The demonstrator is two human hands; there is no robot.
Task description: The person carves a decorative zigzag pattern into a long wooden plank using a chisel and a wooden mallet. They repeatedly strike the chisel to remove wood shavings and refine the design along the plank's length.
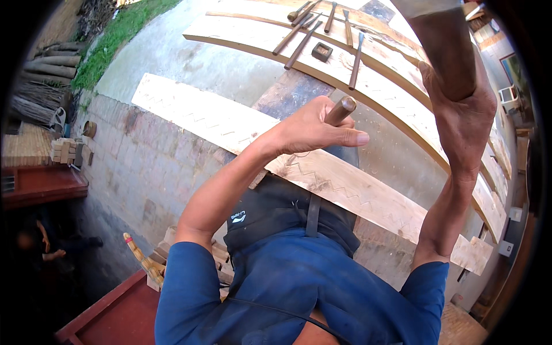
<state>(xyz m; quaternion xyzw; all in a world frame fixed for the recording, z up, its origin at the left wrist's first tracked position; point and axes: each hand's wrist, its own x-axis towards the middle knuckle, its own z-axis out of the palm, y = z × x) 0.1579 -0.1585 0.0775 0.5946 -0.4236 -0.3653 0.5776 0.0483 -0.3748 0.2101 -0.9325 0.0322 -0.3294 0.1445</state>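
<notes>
My left hand (313,129) grips an upright chisel (343,109) by its brown handle, over a pale plank (356,190) with pencilled zigzag lines that lies across my legs; the chisel's tip is hidden behind the hand. Raised at the upper right, my right hand (460,123) is closed on a wide, dark, blurred striking tool (440,40), held above and to the right of the chisel's handle.
Long boards (241,40) beyond carry several chisels (356,63) and a small dark box (322,52). At left are stacked logs (52,69), timber (26,149) and red furniture (43,187). Another person (43,241) is in shadow at lower left.
</notes>
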